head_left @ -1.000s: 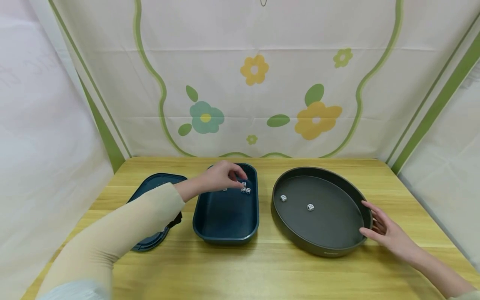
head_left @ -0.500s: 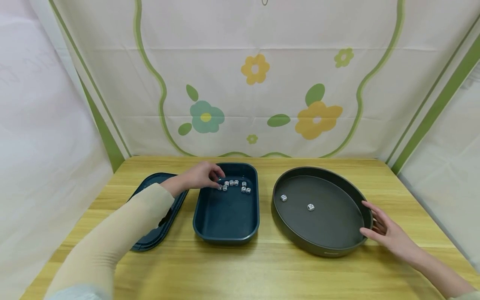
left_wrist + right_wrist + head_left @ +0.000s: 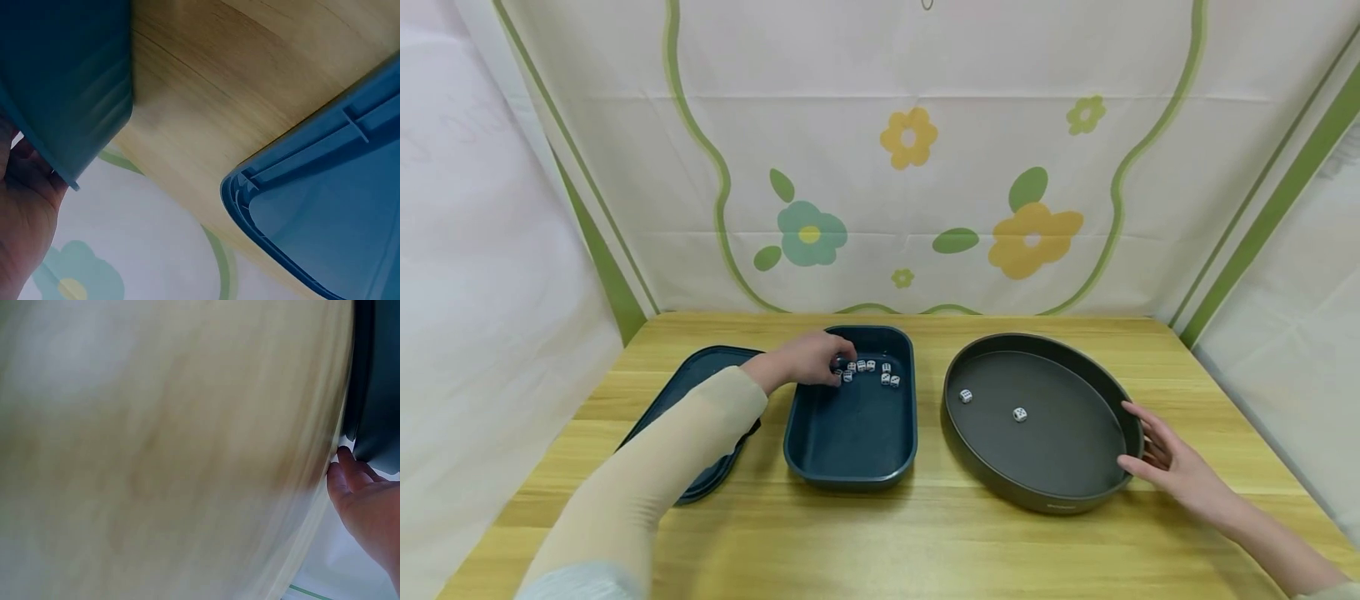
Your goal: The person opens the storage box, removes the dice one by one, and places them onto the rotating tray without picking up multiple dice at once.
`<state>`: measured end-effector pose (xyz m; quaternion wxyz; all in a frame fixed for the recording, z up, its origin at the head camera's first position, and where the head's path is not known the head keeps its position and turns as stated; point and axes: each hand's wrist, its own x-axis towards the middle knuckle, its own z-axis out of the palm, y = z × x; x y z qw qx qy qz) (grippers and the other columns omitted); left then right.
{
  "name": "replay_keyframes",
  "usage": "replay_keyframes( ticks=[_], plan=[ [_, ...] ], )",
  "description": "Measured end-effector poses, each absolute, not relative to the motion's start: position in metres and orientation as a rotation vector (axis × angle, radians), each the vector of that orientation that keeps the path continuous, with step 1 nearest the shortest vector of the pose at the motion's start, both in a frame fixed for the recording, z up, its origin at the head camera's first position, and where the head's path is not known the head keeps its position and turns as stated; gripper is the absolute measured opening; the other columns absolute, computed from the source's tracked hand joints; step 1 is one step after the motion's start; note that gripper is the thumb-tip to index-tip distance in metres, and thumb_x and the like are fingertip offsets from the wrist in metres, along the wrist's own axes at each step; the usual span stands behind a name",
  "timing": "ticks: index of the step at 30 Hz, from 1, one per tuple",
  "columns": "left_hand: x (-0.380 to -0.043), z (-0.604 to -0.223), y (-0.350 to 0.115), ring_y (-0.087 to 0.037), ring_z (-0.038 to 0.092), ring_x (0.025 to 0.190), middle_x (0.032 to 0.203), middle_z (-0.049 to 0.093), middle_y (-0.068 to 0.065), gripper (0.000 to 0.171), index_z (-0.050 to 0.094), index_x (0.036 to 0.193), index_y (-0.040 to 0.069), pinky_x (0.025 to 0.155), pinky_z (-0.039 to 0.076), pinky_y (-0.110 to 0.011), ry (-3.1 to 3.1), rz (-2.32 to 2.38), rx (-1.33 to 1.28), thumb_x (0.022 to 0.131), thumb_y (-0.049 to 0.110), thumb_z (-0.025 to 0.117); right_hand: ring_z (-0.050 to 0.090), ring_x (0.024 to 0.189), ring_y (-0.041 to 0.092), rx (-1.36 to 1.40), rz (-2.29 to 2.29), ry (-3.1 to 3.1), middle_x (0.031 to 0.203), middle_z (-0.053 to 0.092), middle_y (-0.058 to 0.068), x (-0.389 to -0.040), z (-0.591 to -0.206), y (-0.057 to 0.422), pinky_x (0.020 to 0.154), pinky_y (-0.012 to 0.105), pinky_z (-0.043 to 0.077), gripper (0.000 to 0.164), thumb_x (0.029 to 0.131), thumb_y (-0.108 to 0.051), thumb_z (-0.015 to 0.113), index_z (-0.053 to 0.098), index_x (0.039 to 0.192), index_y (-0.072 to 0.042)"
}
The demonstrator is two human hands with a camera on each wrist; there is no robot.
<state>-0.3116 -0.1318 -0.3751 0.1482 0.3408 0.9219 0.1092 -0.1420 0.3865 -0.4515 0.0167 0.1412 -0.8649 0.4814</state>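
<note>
Lying from eleven to two o'clock in the blue box (image 3: 850, 433), the dice (image 3: 870, 366) seem to call for a light, single-die pinch. The left hand (image 3: 808, 358) curves its fingers beside them, thumb apart; any hold is unclear. The right hand (image 3: 1183, 477) touches the dark pan (image 3: 1060, 454) at three o'clock with relaxed fingers.

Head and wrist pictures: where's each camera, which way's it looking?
Head: on the head, looking forward and down at the table; left hand, right hand and left sleeve show.
Left wrist: on that wrist, facing the blue tray and lid; left hand shows.
Right wrist: on that wrist, facing the table and dark pan; right hand shows.
Shared: head and left wrist show blue tray and lid.
</note>
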Motion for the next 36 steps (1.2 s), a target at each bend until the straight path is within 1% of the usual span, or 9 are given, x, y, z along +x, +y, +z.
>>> replay_keyframes(
  ticks=[1,3,9,13,17,21,30,36],
  plan=[
    [-0.312,-0.376,-0.131,-0.023,0.061,0.101,0.119,0.063,-0.007,0.039,0.063,0.124,0.008,0.083,0.051,-0.037,2.652,0.298,0.984,0.086,0.012,0.075,0.034,0.112,-0.021,0.438,1.502,-2.691,0.138,0.027,0.038,-0.142,-0.451,0.386,0.084,0.003,0.036,0.077,0.093,0.006,0.059,0.018,0.156,-0.013],
    [-0.312,-0.377,-0.13,-0.021,0.061,0.099,0.118,0.063,-0.006,0.039,0.063,0.123,0.009,0.083,0.051,-0.035,2.652,0.287,0.982,0.086,0.012,0.075,0.034,0.111,-0.021,0.437,1.508,-2.691,0.138,0.026,0.041,-0.142,-0.451,0.387,0.084,0.003,0.036,0.077,0.093,0.006,0.059,0.017,0.156,-0.014],
    [-0.308,-0.379,-0.127,-0.014,0.065,0.09,0.116,0.063,-0.006,0.034,0.064,0.118,0.009,0.078,0.053,-0.031,2.617,0.394,0.926,0.086,0.009,0.075,0.034,0.111,-0.021,0.441,1.514,-2.695,0.138,0.025,0.041,-0.142,-0.45,0.387,0.084,0.003,0.036,0.077,0.094,0.005,0.059,0.017,0.156,-0.014],
    [-0.301,-0.38,-0.125,-0.009,0.065,0.086,0.116,0.063,-0.006,0.033,0.064,0.118,0.009,0.077,0.053,-0.028,2.559,0.47,0.911,0.086,0.009,0.075,0.033,0.112,-0.021,0.441,1.502,-2.711,0.14,0.024,0.042,-0.142,-0.449,0.387,0.085,0.003,0.035,0.076,0.095,0.002,0.059,0.016,0.156,-0.014],
    [-0.296,-0.381,-0.122,-0.009,0.065,0.086,0.114,0.062,-0.006,0.032,0.064,0.115,0.008,0.077,0.053,-0.027,2.491,0.532,0.931,0.086,0.004,0.074,0.033,0.112,-0.022,0.428,1.477,-2.721,0.139,0.026,0.04,-0.142,-0.449,0.387,0.085,0.003,0.035,0.075,0.095,0.001,0.06,0.018,0.156,-0.013],
    [-0.293,-0.383,-0.119,-0.01,0.065,0.087,0.111,0.061,-0.006,0.03,0.064,0.113,0.006,0.077,0.053,-0.027,2.429,0.57,0.958,0.085,-0.002,0.073,0.033,0.111,-0.022,0.43,1.488,-2.713,0.139,0.026,0.041,-0.142,-0.45,0.387,0.085,0.003,0.035,0.076,0.094,0.001,0.06,0.018,0.156,-0.014],
    [-0.299,-0.388,-0.113,-0.008,0.061,0.082,0.106,0.064,-0.002,0.031,0.068,0.114,0.008,0.075,0.051,-0.025,2.428,0.523,1.023,0.086,-0.007,0.067,0.033,0.109,-0.022,0.416,1.505,-2.717,0.139,0.024,0.043,-0.141,-0.45,0.388,0.084,0.003,0.035,0.076,0.095,0.002,0.059,0.017,0.156,-0.014],
    [-0.303,-0.389,-0.109,-0.008,0.061,0.077,0.099,0.066,0.0,0.024,0.074,0.103,0.009,0.072,0.051,-0.024,2.372,0.544,1.074,0.086,-0.007,0.066,0.033,0.11,-0.022,0.439,1.53,-2.693,0.139,0.023,0.043,-0.142,-0.451,0.387,0.084,0.003,0.036,0.076,0.094,0.004,0.058,0.017,0.156,-0.013]
  ],
)
